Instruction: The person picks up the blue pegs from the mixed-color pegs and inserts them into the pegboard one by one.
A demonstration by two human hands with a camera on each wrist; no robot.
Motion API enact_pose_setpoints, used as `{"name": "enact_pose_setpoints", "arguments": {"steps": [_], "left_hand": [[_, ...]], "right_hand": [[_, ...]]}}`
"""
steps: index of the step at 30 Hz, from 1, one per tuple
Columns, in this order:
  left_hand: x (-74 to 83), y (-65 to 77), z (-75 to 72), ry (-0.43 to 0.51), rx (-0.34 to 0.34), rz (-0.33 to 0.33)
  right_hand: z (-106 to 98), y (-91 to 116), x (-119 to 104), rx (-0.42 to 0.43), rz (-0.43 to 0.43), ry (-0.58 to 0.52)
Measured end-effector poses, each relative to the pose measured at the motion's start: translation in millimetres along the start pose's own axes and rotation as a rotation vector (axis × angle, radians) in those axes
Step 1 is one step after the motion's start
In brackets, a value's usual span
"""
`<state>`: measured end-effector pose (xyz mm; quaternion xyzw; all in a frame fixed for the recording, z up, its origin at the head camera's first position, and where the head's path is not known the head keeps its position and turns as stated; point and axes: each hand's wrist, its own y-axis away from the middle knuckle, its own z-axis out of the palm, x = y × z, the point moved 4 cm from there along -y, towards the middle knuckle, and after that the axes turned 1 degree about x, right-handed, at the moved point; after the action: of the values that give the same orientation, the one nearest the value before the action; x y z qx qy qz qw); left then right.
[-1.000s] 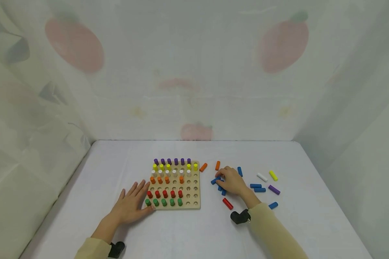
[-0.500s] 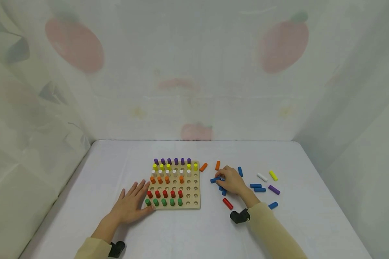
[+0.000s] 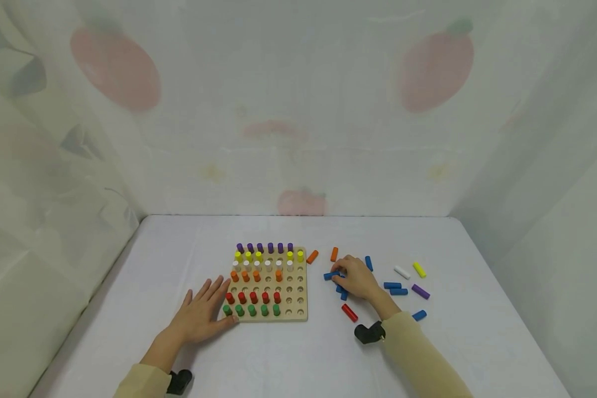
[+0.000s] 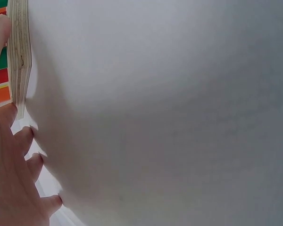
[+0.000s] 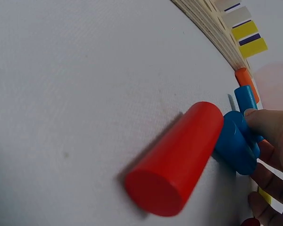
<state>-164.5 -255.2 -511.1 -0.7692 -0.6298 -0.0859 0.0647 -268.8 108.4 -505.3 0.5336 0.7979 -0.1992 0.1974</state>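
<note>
Thumb and fingers of your right hand (image 3: pixel 356 278) pinch a blue peg (image 3: pixel 330 276) to the right of the pegboard (image 3: pixel 294 307), its free end pointing toward the board. More blue pegs (image 3: pixel 344 296) lie just under and beside those fingers; whether the held one touches them, you cannot tell. Your left hand (image 3: pixel 197 319) is spread on the desk (image 3: pixel 288 359), thumb at the board's near left corner and index fingertip by its left edge.

On the board you have upright rows: purple pegs (image 3: pixel 271 248) along the far side, then yellow pegs (image 3: pixel 249 256), white pegs (image 3: pixel 268 266) and orange pegs (image 3: pixel 245 276), with red pegs (image 3: pixel 254 298) and green pegs (image 3: pixel 251 310) nearest you.

Near your right wrist a loose red peg (image 3: pixel 349 313) lies on its side. Two loose orange pegs (image 3: pixel 334 254) lie beyond that hand, the left one close to the board's right edge. Further right you have a white peg (image 3: pixel 402 272), a yellow peg (image 3: pixel 419 270), a purple peg (image 3: pixel 420 291) and scattered blue ones.
</note>
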Motion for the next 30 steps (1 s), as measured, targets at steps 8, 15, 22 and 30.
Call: {"name": "enact_pose_setpoints", "arguments": {"steps": [8,15,22,30], "left_hand": [[1.1,0.7,-0.9,0.009,0.000,-0.001],[1.3,0.1,-1.0,0.008,-0.001,-0.001],[2.4,1.0,-1.8,0.015,-0.007,-0.008],[1.0,0.7,-1.4,0.021,-0.005,-0.010]], "right_hand": [[-1,1,0,0.017,0.001,-0.007],[-4,0,-7,0.018,0.016,-0.031],[-2,-4,-18,0.024,0.002,-0.065],[2,-8,-32,0.040,-0.082,-0.078]]}}
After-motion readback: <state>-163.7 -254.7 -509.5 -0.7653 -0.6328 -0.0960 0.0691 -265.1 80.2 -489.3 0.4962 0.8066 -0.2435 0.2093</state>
